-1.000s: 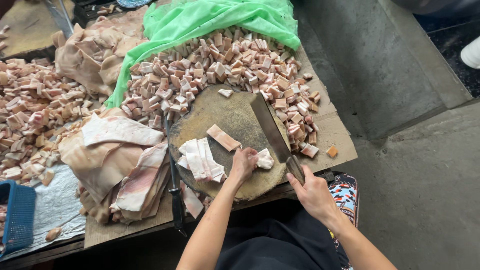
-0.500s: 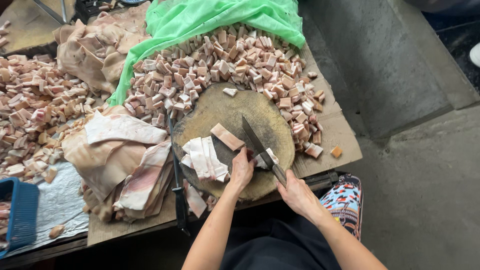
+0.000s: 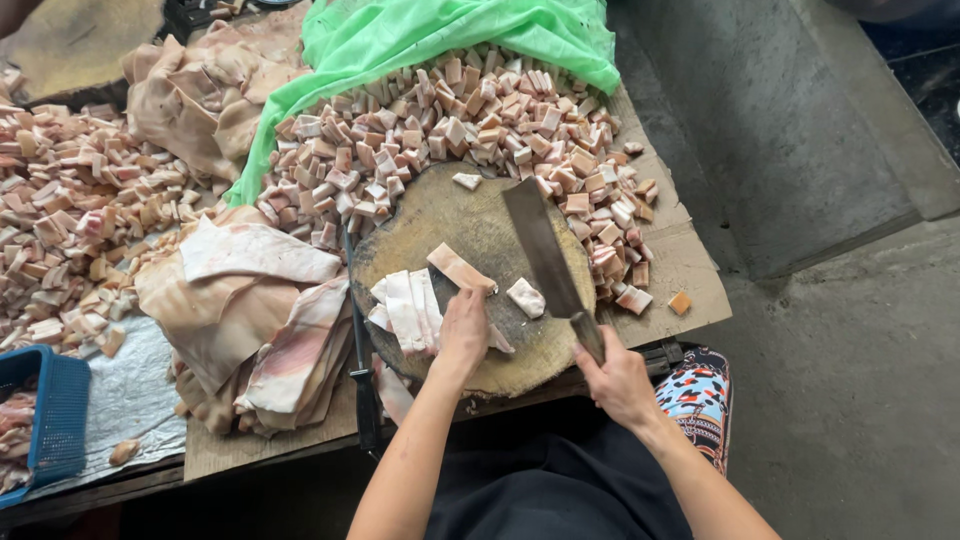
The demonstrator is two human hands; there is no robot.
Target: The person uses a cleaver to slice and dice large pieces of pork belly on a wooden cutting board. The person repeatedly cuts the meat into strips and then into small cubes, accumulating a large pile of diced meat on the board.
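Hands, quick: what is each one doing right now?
Left hand: open, pressing down on the meat strips.
Right hand: closed, holding the cleaver.

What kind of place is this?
Probably a butcher's work table at a market: a round wooden chopping block, a big cleaver in the right hand, and heaps of cut meat cubes.

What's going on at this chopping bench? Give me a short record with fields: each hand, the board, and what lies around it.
left hand: presses on pale meat strips on the board
right hand: grips the handle of a cleaver, blade flat over the board
board: round wooden block, one cut piece beside the blade
behind board: heap of cut cubes, partly under a green plastic sheet
left of board: stacked uncut slabs, a dark knife, a blue basket
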